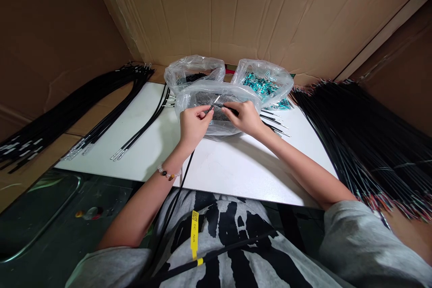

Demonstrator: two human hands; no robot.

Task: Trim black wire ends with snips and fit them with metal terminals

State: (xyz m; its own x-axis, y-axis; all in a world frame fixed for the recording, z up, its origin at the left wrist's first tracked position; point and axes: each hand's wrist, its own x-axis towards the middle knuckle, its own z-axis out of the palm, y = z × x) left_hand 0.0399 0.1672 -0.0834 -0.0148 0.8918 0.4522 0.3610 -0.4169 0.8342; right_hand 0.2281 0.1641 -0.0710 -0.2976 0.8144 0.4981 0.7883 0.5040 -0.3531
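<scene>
My left hand (195, 127) pinches a thin black cable (184, 175) close to its end. The rest of that cable drops over the table's front edge towards my lap. Just to the right, my right hand (245, 117) is closed in a pinch, its fingertips nearly meeting the left ones at the cable end. A small dark piece shows at its fingertips, too small to name. Both hands are over an open clear plastic bag (219, 86) holding a mass of tiny grey parts (200, 99).
Behind stand a plastic bag (168, 72) with black pieces and another bag (285, 78) with shiny teal pieces. Black cable bundles lie left (81, 94) and right (381, 130) of the white table (216, 166). Cardboard walls (216, 13) enclose it. A yellow-tagged cable (232, 246) crosses my lap.
</scene>
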